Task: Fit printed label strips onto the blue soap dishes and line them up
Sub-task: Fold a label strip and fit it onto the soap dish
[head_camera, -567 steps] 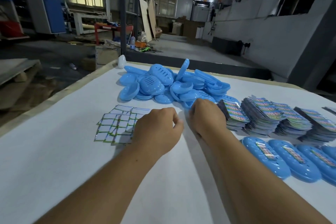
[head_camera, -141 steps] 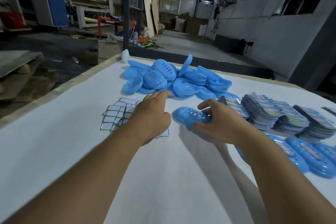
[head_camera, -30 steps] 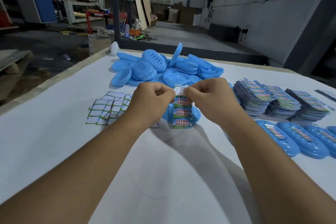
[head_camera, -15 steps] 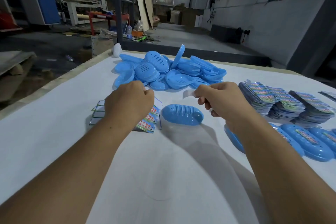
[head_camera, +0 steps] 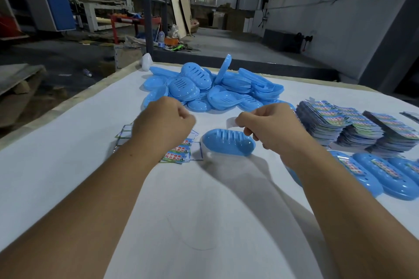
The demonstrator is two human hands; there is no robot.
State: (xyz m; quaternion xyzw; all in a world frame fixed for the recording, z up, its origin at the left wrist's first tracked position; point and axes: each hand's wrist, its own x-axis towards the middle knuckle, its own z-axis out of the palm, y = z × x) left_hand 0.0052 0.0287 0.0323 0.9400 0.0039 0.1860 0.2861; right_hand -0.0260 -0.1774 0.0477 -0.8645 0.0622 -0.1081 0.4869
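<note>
A blue soap dish lies slotted side up on the white table, between my hands. My right hand hovers just behind its right end and pinches a small pale label strip between thumb and forefinger. My left hand is curled into a fist left of the dish, over a spread of label backing sheets. A printed label sheet sticks out from under that hand and seems held by it; the fingers are hidden. Labelled dishes lie in a row at the right.
A heap of loose blue dishes fills the far middle of the table. Stacks of printed label sheets stand at the right, behind the labelled row. A small white object sits at the far left corner, by the table edge.
A second ago both hands held the printed sheet over the dish. My left hand has since carried the sheet left onto the backing sheets, and my right hand came away with a small strip.
</note>
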